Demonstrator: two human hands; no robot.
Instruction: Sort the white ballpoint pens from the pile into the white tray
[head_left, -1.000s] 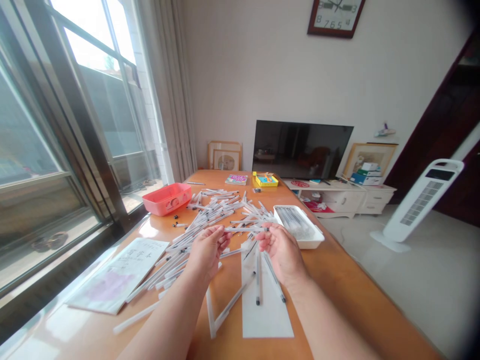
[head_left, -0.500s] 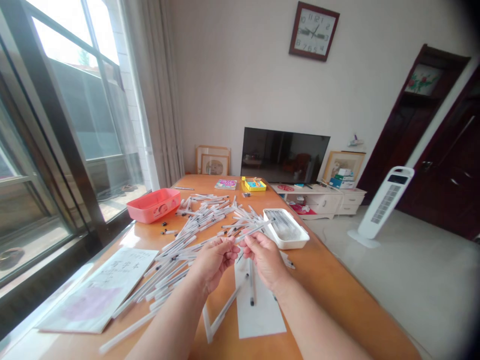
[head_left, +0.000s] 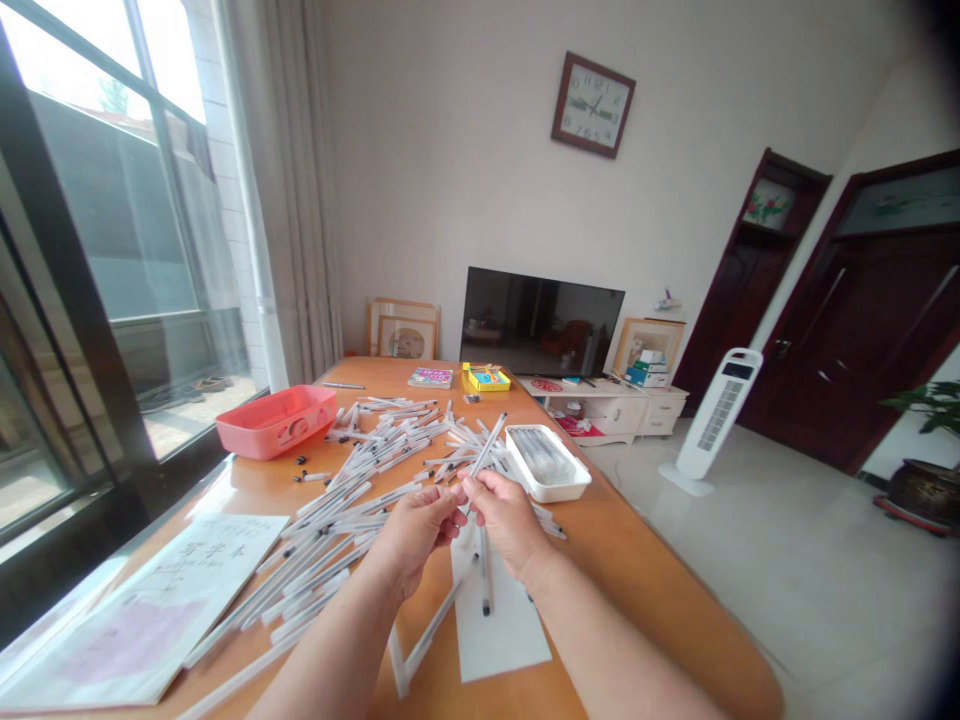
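My right hand [head_left: 508, 518] pinches a pen [head_left: 489, 445] with a translucent barrel and a black end pointing up and away. My left hand [head_left: 421, 528] is closed beside it, its thumb and fingertips meeting at the pen's lower end, which the fingers partly hide. Under the hands lies a white sheet of paper [head_left: 499, 640], with a black-ended pen [head_left: 485, 575] on it. To the left spreads a big heap of similar pens [head_left: 330, 530]. A white tray [head_left: 559, 492] holding many pens stands just beyond my right hand.
A red plastic basket [head_left: 277, 425] stands at the table's left, small black caps [head_left: 301, 461] near it. A notebook [head_left: 142, 610] lies at front left. Farther back are a booklet [head_left: 430, 377] and a yellow box [head_left: 487, 379]. The wooden table's [head_left: 637, 600] right edge borders the floor.
The pen has swung from pointing right, over the tray, to standing more steeply away from me. Both hands stay together. The camera view has turned right and tilted slightly up.
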